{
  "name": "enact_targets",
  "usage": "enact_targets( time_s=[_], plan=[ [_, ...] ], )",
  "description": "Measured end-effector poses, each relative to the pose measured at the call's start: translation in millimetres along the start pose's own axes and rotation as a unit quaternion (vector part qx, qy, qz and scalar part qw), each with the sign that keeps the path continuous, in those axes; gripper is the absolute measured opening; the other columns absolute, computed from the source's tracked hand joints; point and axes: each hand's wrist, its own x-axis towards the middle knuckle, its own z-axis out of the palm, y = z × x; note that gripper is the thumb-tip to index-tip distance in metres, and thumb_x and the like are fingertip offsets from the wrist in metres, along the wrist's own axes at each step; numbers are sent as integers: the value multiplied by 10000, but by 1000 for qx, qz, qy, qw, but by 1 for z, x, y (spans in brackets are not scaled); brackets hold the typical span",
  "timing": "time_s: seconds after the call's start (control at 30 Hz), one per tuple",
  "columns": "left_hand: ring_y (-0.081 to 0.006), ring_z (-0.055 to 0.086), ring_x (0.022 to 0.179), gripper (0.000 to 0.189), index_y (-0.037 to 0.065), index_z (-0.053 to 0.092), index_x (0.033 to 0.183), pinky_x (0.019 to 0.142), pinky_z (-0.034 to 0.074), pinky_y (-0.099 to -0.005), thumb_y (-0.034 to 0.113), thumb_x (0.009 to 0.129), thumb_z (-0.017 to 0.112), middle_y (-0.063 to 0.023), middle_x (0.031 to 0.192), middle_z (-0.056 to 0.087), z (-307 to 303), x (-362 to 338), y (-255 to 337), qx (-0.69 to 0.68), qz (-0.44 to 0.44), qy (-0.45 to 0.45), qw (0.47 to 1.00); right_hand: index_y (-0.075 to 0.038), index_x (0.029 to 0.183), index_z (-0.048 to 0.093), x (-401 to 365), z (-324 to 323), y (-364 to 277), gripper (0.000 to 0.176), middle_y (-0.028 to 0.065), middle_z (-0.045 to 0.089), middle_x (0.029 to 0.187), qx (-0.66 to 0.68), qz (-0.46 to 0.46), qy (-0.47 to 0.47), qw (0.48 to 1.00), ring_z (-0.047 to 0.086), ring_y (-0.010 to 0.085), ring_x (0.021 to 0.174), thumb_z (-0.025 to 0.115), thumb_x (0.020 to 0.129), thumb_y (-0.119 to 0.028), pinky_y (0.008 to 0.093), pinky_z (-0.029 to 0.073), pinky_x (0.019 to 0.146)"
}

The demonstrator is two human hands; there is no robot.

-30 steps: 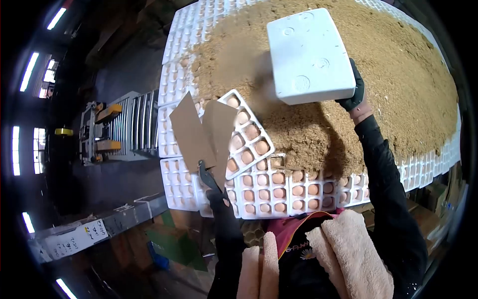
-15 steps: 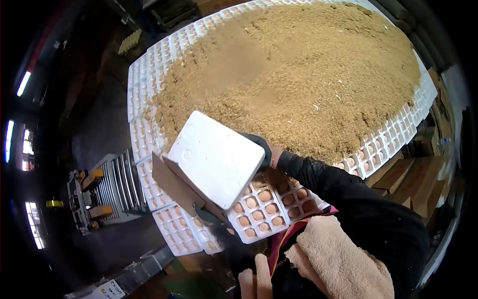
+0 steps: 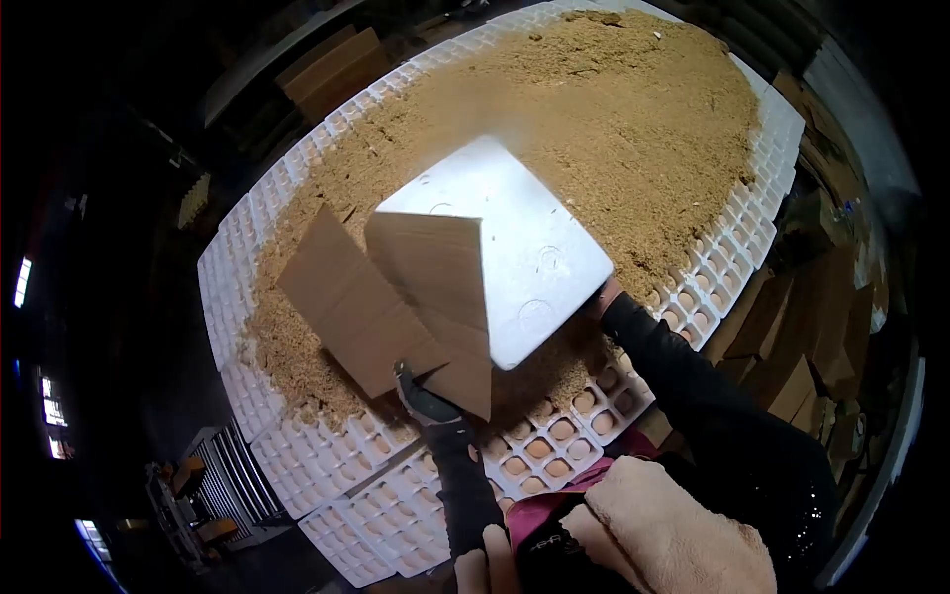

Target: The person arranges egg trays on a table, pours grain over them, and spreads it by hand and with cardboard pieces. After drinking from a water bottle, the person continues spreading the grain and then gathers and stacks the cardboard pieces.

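Observation:
My left hand (image 3: 427, 401), in a dark glove, grips the lower part of a folded brown cardboard piece (image 3: 346, 292) with upright flaps. Directly against the cardboard is a white foam piece (image 3: 539, 267), slab-like with faint round marks, tilted above the pile. At its right corner my right hand (image 3: 604, 297) holds on, its fingers mostly hidden by the foam. Beneath and beyond both spreads a large heap of loose yellow-brown grainy material (image 3: 633, 139). White foam trays with eggs (image 3: 539, 450) lie just below my hands.
More white trays (image 3: 233, 267) border the heap on the left, and egg-filled ones (image 3: 708, 282) on the right. Cardboard boxes (image 3: 792, 346) stand at the right. A roller conveyor (image 3: 233, 480) is at lower left. Another carton (image 3: 332, 74) sits beyond the far edge.
The white foam piece has moved up and right over the heap and turned. The cardboard has swung up in front of it, with my left hand now clearly in view. The camera view has shifted.

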Motion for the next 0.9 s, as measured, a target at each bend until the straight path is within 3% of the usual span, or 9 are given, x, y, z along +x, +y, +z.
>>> enact_targets(
  time_s=[0.07,0.17,0.23,0.5,0.57,0.63,0.73,0.77,0.9],
  plan=[
    [-243,540,1100,437,8,496,1262,911,476,-386,300,938,521,-130,1194,552,51,32,-65,87,27,-17,996,-53,1332,448,41,-108,-2,533,117,533,1294,-450,-260,0,854,524,255,1161,592,886,-307,365,442,975],
    [-216,562,1009,284,-22,588,1121,890,460,-309,196,954,518,-117,1104,574,52,86,-196,410,218,-138,875,-49,1372,387,107,-232,-30,598,117,493,1336,-388,-277,35,878,485,251,1206,606,874,-297,381,392,1024],
    [-179,556,970,247,-9,592,1059,855,451,-305,172,892,605,-97,1044,589,87,85,-223,46,-23,-11,999,-41,1374,389,132,-268,-74,588,114,488,1341,-231,-258,29,938,484,242,1207,599,884,-289,379,387,1027],
    [-184,627,946,258,-34,548,1079,819,503,-284,123,889,623,-108,1121,576,34,-3,-70,131,108,23,985,34,1267,527,107,35,-181,452,73,599,1191,-184,-215,-63,957,574,167,1052,624,882,-183,282,444,924],
    [-204,620,940,297,-23,499,1106,821,502,-289,113,879,633,-110,1098,601,-12,-37,-3,177,155,173,956,-13,1272,543,148,106,-142,517,139,577,1223,-408,-348,-99,838,577,228,1070,662,842,-273,331,458,915],
    [-217,609,954,328,-24,471,1118,827,507,-307,109,870,639,-103,1068,605,-52,-83,65,142,191,265,934,-224,1290,535,142,178,-88,586,190,479,1308,-760,-441,72,472,550,351,1060,730,744,-317,407,485,836],
    [-248,602,1002,291,-53,533,1176,900,486,-366,112,938,501,-187,1151,596,-186,-180,121,340,398,250,815,-244,1186,580,149,211,-12,521,132,510,1216,-861,-326,54,388,517,356,1071,732,695,-323,486,462,821],
    [-265,589,1058,325,-57,557,1209,951,459,-395,125,961,452,-216,1192,586,-244,-220,129,529,471,285,645,-248,1188,580,145,228,-2,514,129,515,1212,-857,-290,44,424,515,362,1073,726,699,-316,490,459,824],
    [-267,600,1018,334,-53,558,1194,883,484,-384,165,954,479,-186,1175,595,-299,-311,187,205,367,490,764,-230,1083,623,143,286,107,295,140,536,1155,-778,-340,-53,526,519,365,1050,618,790,-264,500,458,801]
  ],
)
